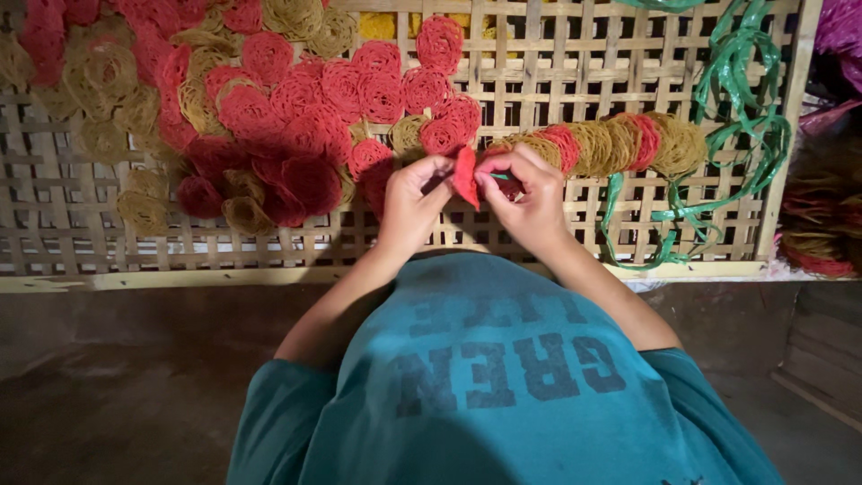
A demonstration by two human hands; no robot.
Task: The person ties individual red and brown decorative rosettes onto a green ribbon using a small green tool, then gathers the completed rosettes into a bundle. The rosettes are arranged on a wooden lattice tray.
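Centre frame, left hand (411, 193) and right hand (525, 193) both pinched on a red disc (465, 175) at the end of the threaded row (597, 146) over the bamboo tray (539, 63); brittle disc could snap if squeezed.

Loose discs (269, 117) heaped left on woven tray (539, 63), threaded row (611, 145) right, plastic strips (736, 135) farther right
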